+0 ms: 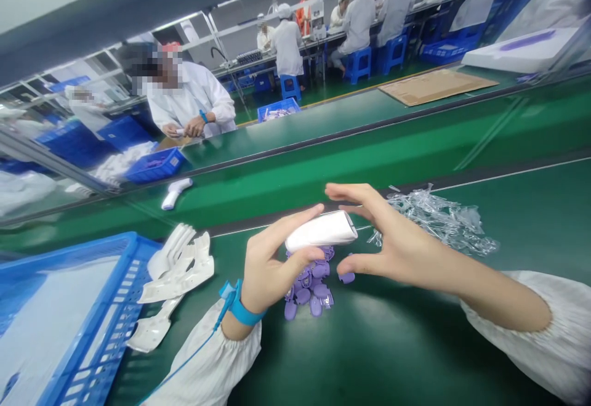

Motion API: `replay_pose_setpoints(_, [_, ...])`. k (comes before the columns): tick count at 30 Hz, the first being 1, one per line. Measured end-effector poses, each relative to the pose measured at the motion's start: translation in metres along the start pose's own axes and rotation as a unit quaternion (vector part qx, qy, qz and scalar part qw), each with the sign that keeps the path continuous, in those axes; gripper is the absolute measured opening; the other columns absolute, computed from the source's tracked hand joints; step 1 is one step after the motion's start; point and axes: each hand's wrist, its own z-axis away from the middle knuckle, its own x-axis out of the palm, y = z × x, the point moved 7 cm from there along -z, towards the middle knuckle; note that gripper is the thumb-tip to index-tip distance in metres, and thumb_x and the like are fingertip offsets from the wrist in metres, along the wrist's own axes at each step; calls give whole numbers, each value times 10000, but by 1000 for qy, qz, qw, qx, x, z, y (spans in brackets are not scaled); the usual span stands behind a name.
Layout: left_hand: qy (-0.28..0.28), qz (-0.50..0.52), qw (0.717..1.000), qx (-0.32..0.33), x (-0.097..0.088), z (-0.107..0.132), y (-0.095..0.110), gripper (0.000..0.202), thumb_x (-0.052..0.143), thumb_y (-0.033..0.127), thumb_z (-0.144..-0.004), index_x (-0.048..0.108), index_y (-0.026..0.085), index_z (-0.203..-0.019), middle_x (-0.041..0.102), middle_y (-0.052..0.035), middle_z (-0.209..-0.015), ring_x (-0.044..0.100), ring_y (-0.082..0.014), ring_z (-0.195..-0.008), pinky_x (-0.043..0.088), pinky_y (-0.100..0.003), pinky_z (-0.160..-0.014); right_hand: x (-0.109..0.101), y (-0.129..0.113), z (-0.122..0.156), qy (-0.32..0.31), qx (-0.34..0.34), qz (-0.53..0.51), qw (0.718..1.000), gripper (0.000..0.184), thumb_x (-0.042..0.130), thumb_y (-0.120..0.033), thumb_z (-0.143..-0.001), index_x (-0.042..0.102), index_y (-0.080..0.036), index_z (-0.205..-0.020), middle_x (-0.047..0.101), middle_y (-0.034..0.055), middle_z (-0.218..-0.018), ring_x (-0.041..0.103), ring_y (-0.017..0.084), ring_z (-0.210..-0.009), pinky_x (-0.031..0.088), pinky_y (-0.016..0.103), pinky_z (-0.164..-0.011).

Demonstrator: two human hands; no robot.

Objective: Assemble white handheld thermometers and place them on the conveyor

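Note:
My left hand, with a blue strap at the wrist, grips a white plastic housing between thumb and fingers. Its hollow end faces right. Just right of it, my right hand is apart from the housing, thumb and fingers spread with nothing between them. Below the housing lies a pile of small purple plastic parts, partly hidden by my left hand. One more purple part sits under my right thumb. Behind my right hand is a heap of clear plastic pieces.
White shell pieces lie beside a blue basket at the left. A green conveyor belt crosses ahead, carrying a white part. Beyond it, a co-worker handles a white piece near a blue bin. Cardboard lies at the far right.

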Motion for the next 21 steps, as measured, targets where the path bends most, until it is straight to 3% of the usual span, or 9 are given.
replay_pose_setpoints(1, [14,10,1000,-6,-3,0,-2,411,778,461,-1003,779,244,-1353,814,-100,-1314,788,-291,-1180,642,-377,-1016,2,5,-2,-42,20,29,998,871,902,-564,-837,523,-369,-1597,634,98,-1552,664,356,-1366,635,492,-1024])
replay_pose_setpoints(3, [42,31,998,-21,-11,0,-9,337,781,431,-1006,788,241,-1285,831,-84,-1237,804,-256,-1079,655,-332,-905,1,11,-4,-119,54,68,989,530,806,-512,-931,697,-325,-1414,774,77,-1324,765,336,-1147,658,446,-862])
replay_pose_setpoints(5, [39,58,996,-57,-16,-2,-19,302,769,407,-1013,752,234,-1260,824,-69,-1152,803,-203,-906,643,-281,-757,-10,12,-6,-130,67,83,986,317,735,-478,-980,781,-291,-1231,830,53,-1111,791,294,-929,629,386,-722])
replay_pose_setpoints(7, [-1,67,993,-93,-16,-6,-26,334,771,385,-1005,683,232,-1288,800,-70,-1149,788,-182,-854,621,-257,-695,-28,7,-8,-75,61,90,991,326,741,-497,-969,789,-278,-1207,835,55,-1090,782,271,-858,585,344,-646])
replay_pose_setpoints(9, [-65,39,991,-111,-11,-9,-28,442,810,349,-962,618,239,-1345,777,-82,-1195,787,-204,-933,621,-267,-732,-39,2,-8,-29,37,98,994,386,764,-524,-949,780,-278,-1247,829,66,-1147,781,275,-901,572,336,-648])
replay_pose_setpoints(12, [-191,-46,971,-133,6,-9,-28,588,852,344,-903,584,264,-1421,772,-63,-1168,768,-218,-901,594,-292,-733,-24,-3,-5,-58,-15,120,991,365,756,-524,-959,784,-285,-1235,821,63,-1168,775,295,-1009,600,383,-795])
replay_pose_setpoints(15, [-288,-102,940,-154,21,-2,-32,368,799,400,-948,694,270,-1276,789,-13,-1046,732,-204,-802,538,-294,-694,1,2,-4,-101,-23,112,988,403,713,-509,-999,733,-273,-1326,798,81,-1265,763,305,-1097,604,419,-897])
replay_pose_setpoints(18, [-306,-126,928,-171,19,-1,-41,282,764,462,-968,736,243,-1143,798,-2,-962,726,-209,-775,517,-291,-673,9,15,-6,-75,34,63,995,552,614,-547,-1059,582,-234,-1512,765,121,-1332,758,293,-1120,617,409,-871])
replay_pose_setpoints(21, [-242,-140,942,-184,0,-6,-49,359,762,514,-961,733,220,-1166,819,-30,-994,748,-226,-795,539,-303,-676,19,37,-4,-98,95,150,979,459,623,-504,-1059,657,-168,-1370,769,139,-1189,757,290,-970,595,392,-745])
